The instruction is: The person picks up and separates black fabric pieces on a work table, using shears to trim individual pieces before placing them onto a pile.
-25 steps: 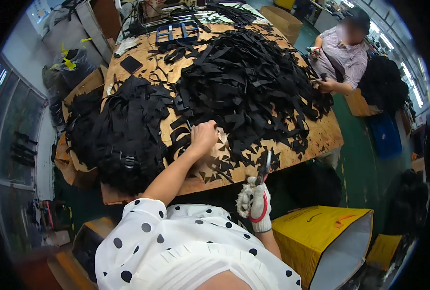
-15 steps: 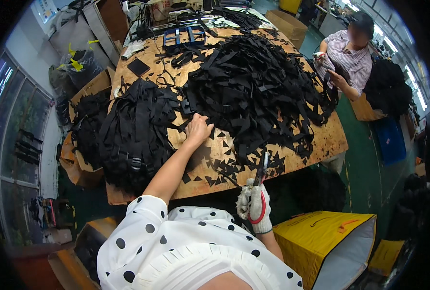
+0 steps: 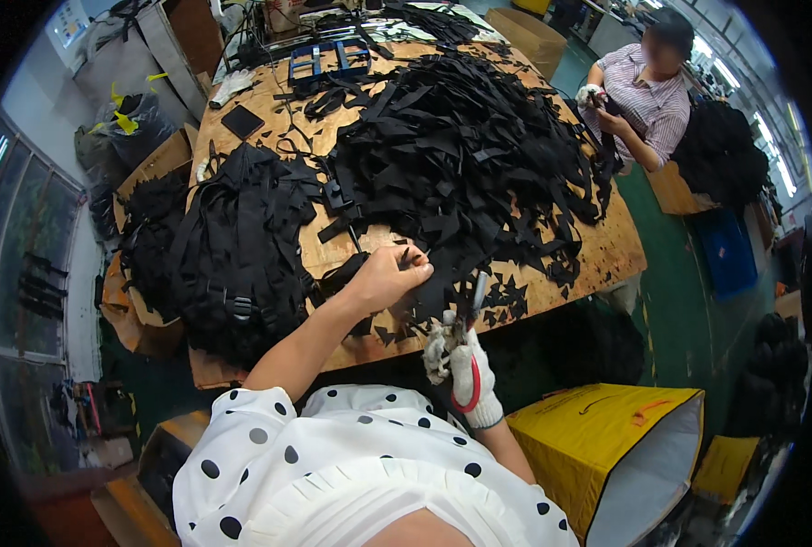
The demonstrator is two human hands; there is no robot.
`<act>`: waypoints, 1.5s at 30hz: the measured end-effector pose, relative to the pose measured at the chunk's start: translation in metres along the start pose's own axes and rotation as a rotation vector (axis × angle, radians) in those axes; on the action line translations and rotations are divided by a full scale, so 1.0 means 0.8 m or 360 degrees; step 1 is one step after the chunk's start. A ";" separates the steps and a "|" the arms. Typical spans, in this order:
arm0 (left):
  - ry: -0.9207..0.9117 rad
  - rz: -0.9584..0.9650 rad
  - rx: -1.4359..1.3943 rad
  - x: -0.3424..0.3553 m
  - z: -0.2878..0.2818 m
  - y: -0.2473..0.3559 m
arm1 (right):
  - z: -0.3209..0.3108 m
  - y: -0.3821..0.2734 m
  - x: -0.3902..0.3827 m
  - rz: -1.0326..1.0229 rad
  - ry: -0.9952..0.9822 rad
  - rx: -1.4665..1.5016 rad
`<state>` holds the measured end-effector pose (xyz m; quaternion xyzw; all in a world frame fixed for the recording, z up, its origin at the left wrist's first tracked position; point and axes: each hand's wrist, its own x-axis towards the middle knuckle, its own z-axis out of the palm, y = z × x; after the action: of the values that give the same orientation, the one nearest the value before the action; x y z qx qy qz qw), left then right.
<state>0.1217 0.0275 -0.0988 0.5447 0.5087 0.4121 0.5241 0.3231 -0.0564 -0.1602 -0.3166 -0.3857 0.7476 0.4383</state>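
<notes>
Wooden bench (image 3: pixel 617 251), strewn with black offcuts (image 3: pixel 508 301). By the bare left grip (image 3: pixel 386 279), a black strap (image 3: pixel 437 294) is apparently pinched; by the gloved right grip (image 3: pixel 477 376), scissors (image 3: pixel 480 290) are held. The left grip has been brought closer to the scissors; strap and blades are now set near together. Beyond, a strap pile (image 3: pixel 465 146) is heaped. Strap ends are hidden; blade opening cannot be judged.

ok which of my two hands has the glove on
Your right hand, the one gripping the red-handled scissors: it wears a white glove, while your left hand is bare.
</notes>
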 end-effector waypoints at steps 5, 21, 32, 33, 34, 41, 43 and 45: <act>-0.0032 -0.0021 0.0023 -0.010 0.016 -0.003 | 0.008 -0.016 0.002 -0.0139 0.0114 -0.1250; 0.0013 0.0060 0.0124 -0.012 0.029 -0.011 | 0.013 -0.012 0.006 -0.0562 0.0072 -0.1229; -0.0050 0.0032 0.0162 -0.014 0.032 -0.015 | 0.029 -0.028 0.000 -0.0024 0.0149 -0.0744; -0.0058 0.0000 0.0161 -0.014 0.031 -0.014 | 0.030 -0.027 -0.001 -0.0092 0.0147 -0.0790; -0.0057 0.0000 0.0159 -0.013 0.030 -0.014 | 0.029 -0.027 -0.002 -0.0160 0.0144 -0.0836; -0.0105 -0.0142 0.0130 -0.009 0.023 -0.016 | -0.001 0.003 -0.002 0.0176 0.0104 -0.0513; -0.0121 -0.0194 0.0103 -0.008 0.023 -0.020 | -0.005 0.009 0.001 -0.0064 0.0113 -0.0534; -0.0137 -0.0223 0.0097 -0.010 0.018 -0.025 | 0.008 -0.004 0.000 -0.0002 0.0119 -0.0323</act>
<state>0.1323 0.0163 -0.1196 0.5407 0.5350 0.3349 0.5561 0.3192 -0.0572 -0.1538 -0.3868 -0.4431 0.6920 0.4185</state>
